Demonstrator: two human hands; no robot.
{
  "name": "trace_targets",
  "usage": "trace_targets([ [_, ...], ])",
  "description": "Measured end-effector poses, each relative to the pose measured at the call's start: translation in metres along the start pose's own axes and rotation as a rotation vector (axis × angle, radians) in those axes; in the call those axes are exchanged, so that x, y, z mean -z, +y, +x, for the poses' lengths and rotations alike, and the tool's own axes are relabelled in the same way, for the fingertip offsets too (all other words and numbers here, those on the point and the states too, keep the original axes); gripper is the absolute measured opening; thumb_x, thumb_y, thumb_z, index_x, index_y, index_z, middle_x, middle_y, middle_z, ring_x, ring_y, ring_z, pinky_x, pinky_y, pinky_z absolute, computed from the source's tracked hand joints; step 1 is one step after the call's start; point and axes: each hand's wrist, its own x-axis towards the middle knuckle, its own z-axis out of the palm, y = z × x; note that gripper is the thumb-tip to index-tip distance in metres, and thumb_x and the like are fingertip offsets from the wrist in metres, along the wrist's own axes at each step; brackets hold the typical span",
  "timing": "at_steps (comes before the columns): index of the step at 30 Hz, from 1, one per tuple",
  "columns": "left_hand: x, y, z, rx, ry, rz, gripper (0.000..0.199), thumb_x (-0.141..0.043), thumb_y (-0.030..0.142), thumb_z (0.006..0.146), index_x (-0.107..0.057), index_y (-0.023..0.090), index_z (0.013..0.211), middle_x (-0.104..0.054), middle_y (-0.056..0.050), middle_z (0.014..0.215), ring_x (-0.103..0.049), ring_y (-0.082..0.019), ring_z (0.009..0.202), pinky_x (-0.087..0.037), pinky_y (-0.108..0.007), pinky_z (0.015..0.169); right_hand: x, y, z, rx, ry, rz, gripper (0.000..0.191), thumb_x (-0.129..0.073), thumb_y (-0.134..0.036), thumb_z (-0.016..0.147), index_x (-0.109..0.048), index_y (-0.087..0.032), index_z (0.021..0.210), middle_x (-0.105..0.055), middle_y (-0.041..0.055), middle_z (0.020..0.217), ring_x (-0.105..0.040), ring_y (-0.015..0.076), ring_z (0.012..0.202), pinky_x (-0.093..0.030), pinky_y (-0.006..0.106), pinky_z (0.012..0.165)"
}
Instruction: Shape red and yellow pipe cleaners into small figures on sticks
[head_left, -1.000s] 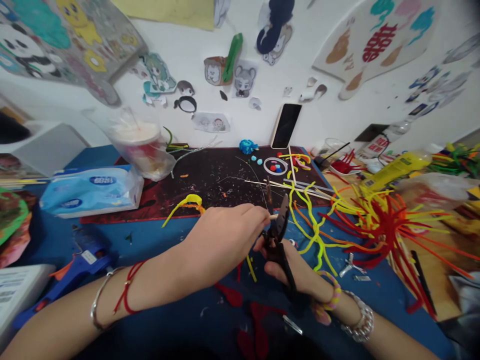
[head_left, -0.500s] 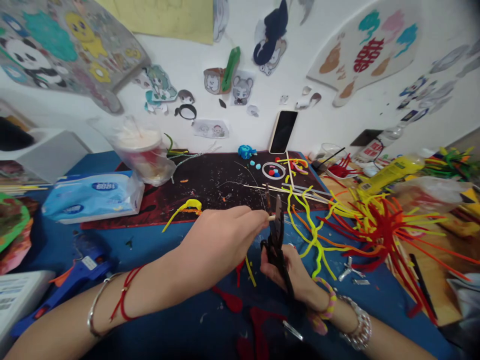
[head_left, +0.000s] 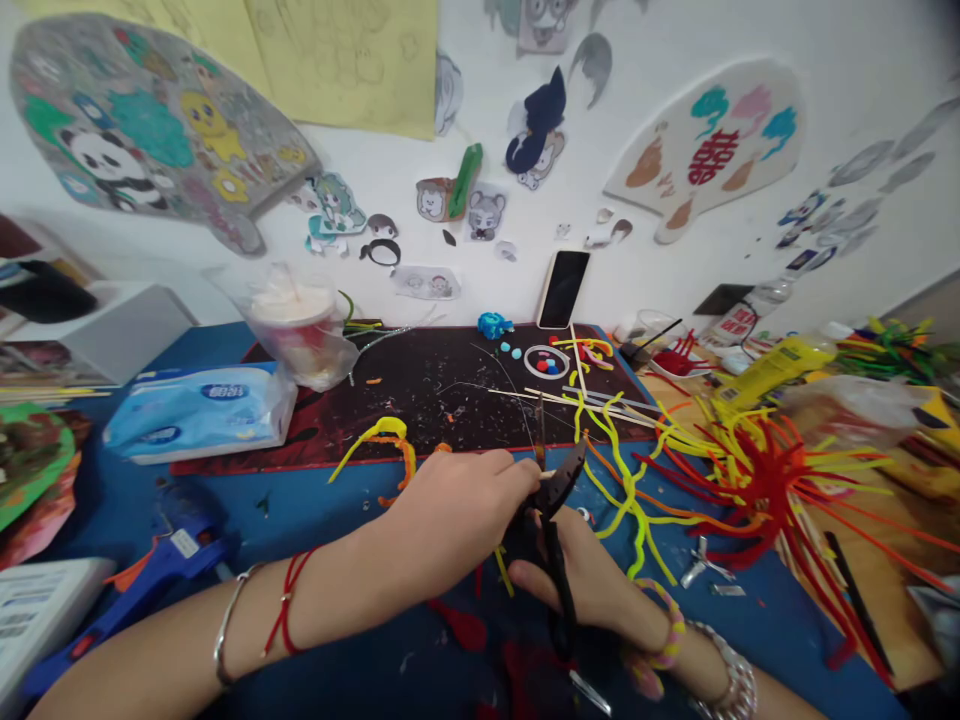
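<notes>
My left hand (head_left: 469, 510) is closed in a pinch, and the pale end of a thin stick (head_left: 547, 475) pokes out past its fingertips. Black scissors (head_left: 555, 530) are in my right hand (head_left: 596, 580), their blades spread and pointing up, with the stick's end between them. The two hands are close together over the blue table (head_left: 315, 520). Yellow and orange fuzzy stems (head_left: 390, 430) lie just beyond my left wrist. Parts of yellow and red pieces show beneath my hands; the rest of them is hidden.
A tissue pack (head_left: 202, 410), a wrapped cup (head_left: 300, 330) and a blue glue gun (head_left: 172, 550) stand or lie at the left. A phone (head_left: 564, 290) leans on the wall behind the dark mat (head_left: 420, 375). Red and yellow stems (head_left: 772, 480) spread at the right, near a yellow bottle (head_left: 780, 370).
The view has tilted up slightly, so the scene sits lower. The scissor blades are wider apart, and the scissors have turned in my right hand. My left hand keeps its pinch.
</notes>
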Motion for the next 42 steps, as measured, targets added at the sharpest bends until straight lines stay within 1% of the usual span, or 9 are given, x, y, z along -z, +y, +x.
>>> trace_targets([
  [9, 0.000, -0.005, -0.001, -0.067, 0.026, 0.064, 0.017, -0.040, 0.013, 0.085, -0.053, 0.016, 0.096, -0.058, 0.000, 0.073, -0.058, -0.014, 0.062, -0.037, -0.023, 0.047, -0.003, 0.005, 0.010, 0.034, 0.068, -0.108, 0.027, -0.061, -0.042, 0.071, -0.056, -0.016, 0.077, -0.056, 0.0006, 0.067, -0.049, 0.0130, 0.059, -0.038, 0.024, 0.055],
  [17, 0.009, -0.019, 0.005, 0.024, 0.081, 0.149, 0.018, -0.042, 0.016, 0.085, -0.057, 0.016, 0.097, -0.061, 0.000, 0.072, -0.060, -0.014, 0.060, -0.035, -0.022, 0.044, -0.002, 0.003, 0.019, -0.073, 0.009, -0.071, 0.033, -0.053, -0.044, 0.077, -0.055, -0.015, 0.062, -0.050, -0.0008, 0.053, -0.044, 0.0104, 0.050, -0.036, 0.022, 0.048],
  [20, 0.010, -0.018, 0.005, 0.029, 0.073, 0.163, 0.018, -0.043, 0.017, 0.085, -0.056, 0.017, 0.098, -0.060, 0.001, 0.072, -0.060, -0.014, 0.059, -0.034, -0.023, 0.044, -0.001, 0.002, 0.017, -0.081, -0.022, -0.016, 0.030, -0.054, -0.044, 0.077, -0.056, -0.015, 0.069, -0.052, -0.0004, 0.058, -0.045, 0.0111, 0.053, -0.038, 0.022, 0.050],
  [24, 0.004, -0.014, 0.003, -0.024, 0.054, 0.187, 0.020, -0.043, 0.016, 0.085, -0.054, 0.017, 0.101, -0.059, 0.001, 0.073, -0.059, -0.014, 0.059, -0.034, -0.022, 0.043, 0.001, 0.004, 0.012, -0.001, 0.005, 0.047, 0.034, -0.058, -0.045, 0.074, -0.053, -0.015, 0.090, -0.057, 0.0046, 0.082, -0.052, 0.0159, 0.072, -0.044, 0.026, 0.065],
  [27, -0.001, -0.009, 0.001, -0.080, 0.047, 0.203, 0.021, -0.041, 0.013, 0.084, -0.050, 0.015, 0.104, -0.059, 0.000, 0.074, -0.059, -0.013, 0.059, -0.034, -0.022, 0.041, 0.001, 0.008, 0.010, 0.032, 0.032, 0.017, 0.037, -0.060, -0.046, 0.072, -0.051, -0.016, 0.092, -0.056, 0.0051, 0.085, -0.052, 0.0180, 0.077, -0.044, 0.029, 0.070],
  [30, -0.003, -0.004, 0.000, -0.130, 0.062, 0.250, 0.022, -0.039, 0.010, 0.084, -0.048, 0.012, 0.103, -0.058, -0.002, 0.074, -0.059, -0.015, 0.058, -0.033, -0.023, 0.039, 0.000, 0.011, 0.011, 0.051, 0.028, -0.039, 0.033, -0.059, -0.045, 0.071, -0.052, -0.016, 0.085, -0.056, 0.0042, 0.079, -0.050, 0.0175, 0.072, -0.043, 0.029, 0.067],
  [34, -0.002, -0.005, 0.000, -0.170, 0.152, 0.284, 0.020, -0.035, 0.008, 0.083, -0.050, 0.010, 0.097, -0.055, 0.000, 0.066, -0.055, -0.014, 0.050, -0.029, -0.024, 0.036, 0.000, 0.010, 0.016, 0.052, 0.045, -0.056, 0.028, -0.058, -0.043, 0.071, -0.052, -0.016, 0.074, -0.053, 0.0016, 0.067, -0.046, 0.0134, 0.060, -0.041, 0.026, 0.058],
  [39, -0.007, -0.018, 0.003, -0.141, 0.246, 0.339, 0.021, -0.035, 0.009, 0.084, -0.052, 0.011, 0.096, -0.051, 0.001, 0.061, -0.050, -0.013, 0.045, -0.027, -0.025, 0.036, -0.003, 0.008, 0.020, -0.071, 0.004, 0.030, 0.029, -0.054, -0.038, 0.074, -0.045, -0.017, 0.058, -0.041, -0.0037, 0.050, -0.033, 0.0077, 0.045, -0.030, 0.021, 0.043],
  [42, -0.008, -0.025, 0.004, -0.105, 0.270, 0.363, 0.021, -0.036, 0.010, 0.084, -0.053, 0.012, 0.098, -0.051, 0.001, 0.062, -0.051, -0.013, 0.046, -0.027, -0.025, 0.036, -0.004, 0.008, 0.020, -0.122, -0.011, 0.059, 0.034, -0.052, -0.040, 0.076, -0.041, -0.017, 0.054, -0.035, -0.0047, 0.047, -0.029, 0.0072, 0.045, -0.027, 0.021, 0.042],
])
